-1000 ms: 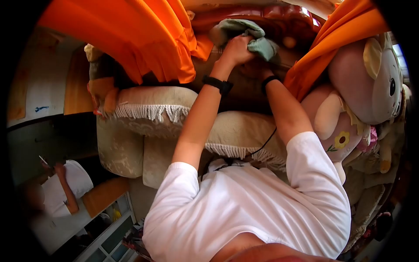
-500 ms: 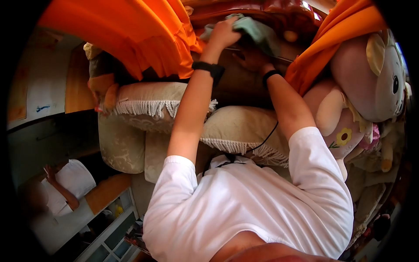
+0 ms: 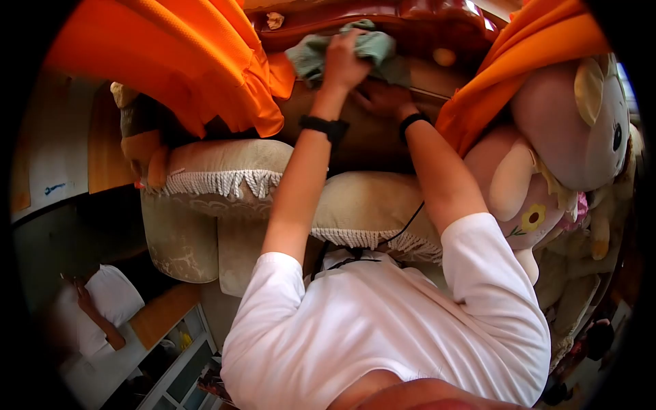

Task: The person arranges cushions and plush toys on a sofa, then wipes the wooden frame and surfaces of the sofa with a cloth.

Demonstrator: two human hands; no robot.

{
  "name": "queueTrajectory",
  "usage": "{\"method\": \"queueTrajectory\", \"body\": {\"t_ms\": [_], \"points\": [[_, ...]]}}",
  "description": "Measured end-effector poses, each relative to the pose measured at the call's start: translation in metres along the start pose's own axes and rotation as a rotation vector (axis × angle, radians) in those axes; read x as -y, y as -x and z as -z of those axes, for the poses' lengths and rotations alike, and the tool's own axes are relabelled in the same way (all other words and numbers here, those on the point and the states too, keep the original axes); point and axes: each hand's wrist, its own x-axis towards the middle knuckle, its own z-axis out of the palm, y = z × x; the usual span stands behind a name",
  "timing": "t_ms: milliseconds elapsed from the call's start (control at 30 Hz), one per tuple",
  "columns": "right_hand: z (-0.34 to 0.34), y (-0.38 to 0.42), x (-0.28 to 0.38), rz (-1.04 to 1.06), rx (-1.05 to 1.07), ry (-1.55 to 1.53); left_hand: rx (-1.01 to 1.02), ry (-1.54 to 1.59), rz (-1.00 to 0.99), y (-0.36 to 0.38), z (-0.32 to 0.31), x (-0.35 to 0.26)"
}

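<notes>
At the top middle, a grey-green cloth is bunched on a brown surface just below a glossy dark red wooden edge. My left hand, with a black band at its wrist, is closed on the cloth. Close beside it, in shadow, my right hand lies against the brown surface with its fingers stretched toward the left. The cloth's far end hangs just above those fingers. A black band circles this wrist too.
Orange cloth hangs at left and right. Beige fringed cushions lie under my forearms. A large plush toy sits at right, a brown one at left. Another person is at lower left.
My left hand has moved slightly left with the cloth, which now bunches out further left. My right hand has shifted a little left and down. The orange cloth on the left appears further left.
</notes>
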Motion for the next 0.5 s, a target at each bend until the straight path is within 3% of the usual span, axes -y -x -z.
{"method": "queueTrajectory", "body": {"t_ms": [133, 233, 300, 400, 467, 500], "points": [[0.005, -0.006, -0.003, 0.008, 0.017, -0.031, 0.011, -0.015, 0.032, -0.003, -0.005, 0.004], [0.008, -0.005, 0.003, -0.010, 0.003, -0.024, -0.126, -0.166, 0.031, 0.027, -0.005, 0.077], [0.006, -0.004, 0.004, -0.045, -0.011, 0.001, 0.019, -0.310, 0.203, 0.028, 0.030, 0.066], [0.004, -0.005, -0.002, -0.030, -0.067, 0.107, 0.020, -0.438, 0.279, 0.030, 0.066, 0.109], [0.010, -0.009, -0.004, 0.213, -0.269, 0.505, -0.013, -0.458, 0.391, 0.032, 0.098, 0.136], [0.010, -0.009, -0.003, 0.211, -0.276, 0.502, -0.039, -0.442, 0.461, 0.034, 0.114, 0.151]]}}
